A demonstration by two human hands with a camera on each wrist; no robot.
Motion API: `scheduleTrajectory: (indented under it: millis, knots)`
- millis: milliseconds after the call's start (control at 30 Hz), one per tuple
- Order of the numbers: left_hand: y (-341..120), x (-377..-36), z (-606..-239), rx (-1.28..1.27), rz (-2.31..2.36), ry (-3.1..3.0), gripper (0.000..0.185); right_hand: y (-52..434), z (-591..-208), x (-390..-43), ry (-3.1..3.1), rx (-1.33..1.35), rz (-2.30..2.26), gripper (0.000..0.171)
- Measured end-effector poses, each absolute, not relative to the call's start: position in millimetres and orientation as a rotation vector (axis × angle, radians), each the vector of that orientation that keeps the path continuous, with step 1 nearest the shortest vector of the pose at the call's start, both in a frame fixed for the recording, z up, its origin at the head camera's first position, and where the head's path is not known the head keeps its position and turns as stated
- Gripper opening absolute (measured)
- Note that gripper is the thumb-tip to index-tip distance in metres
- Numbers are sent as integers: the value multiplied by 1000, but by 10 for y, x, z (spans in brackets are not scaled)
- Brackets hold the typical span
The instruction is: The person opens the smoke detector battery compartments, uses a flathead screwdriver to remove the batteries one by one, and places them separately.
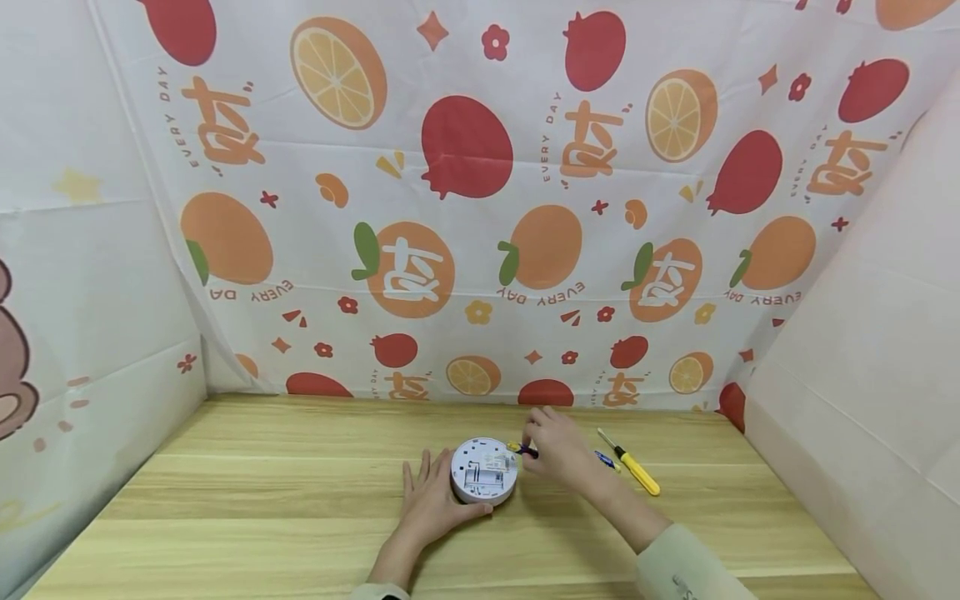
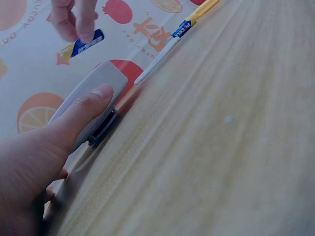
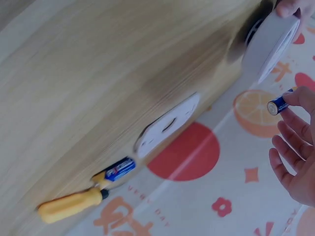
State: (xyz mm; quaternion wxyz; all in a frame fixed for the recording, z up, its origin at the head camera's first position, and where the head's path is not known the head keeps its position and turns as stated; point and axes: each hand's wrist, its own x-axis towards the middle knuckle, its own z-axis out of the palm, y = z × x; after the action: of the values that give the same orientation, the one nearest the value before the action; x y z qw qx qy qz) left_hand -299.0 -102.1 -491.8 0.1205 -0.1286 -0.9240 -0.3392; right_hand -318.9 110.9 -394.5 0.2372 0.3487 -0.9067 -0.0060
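Observation:
A round white smoke detector (image 1: 480, 467) lies face up on the table, its rectangular battery compartment uncovered. Around its near left side my left hand (image 1: 432, 506) grips it, with the thumb (image 2: 86, 110) along the rim and the fingers on the far side. My right hand (image 1: 557, 446) pinches a blue and yellow battery (image 3: 279, 105) between thumb and fingertips, just above the detector's right edge. In the right wrist view the other fingers of that hand are spread loosely. The compartment's inside is out of sight in both wrist views.
Right of the right hand, a second blue and yellow battery (image 1: 606, 460) lies beside a yellow-handled screwdriver (image 1: 637, 472). A flat white plate (image 3: 152, 135) with a slot rests near the wall; the right hand hides it from the head view. Fruit-printed cloth (image 1: 465, 250) hangs behind the table.

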Motion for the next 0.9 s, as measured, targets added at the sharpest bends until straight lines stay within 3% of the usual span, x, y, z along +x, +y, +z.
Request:
scheduleTrajectory:
  millis: [900]
  knots:
    - [-1033,-3013,-4905,-377,-996,-2696,107,2002,-4206,-3393,-2627,653,-21,21]
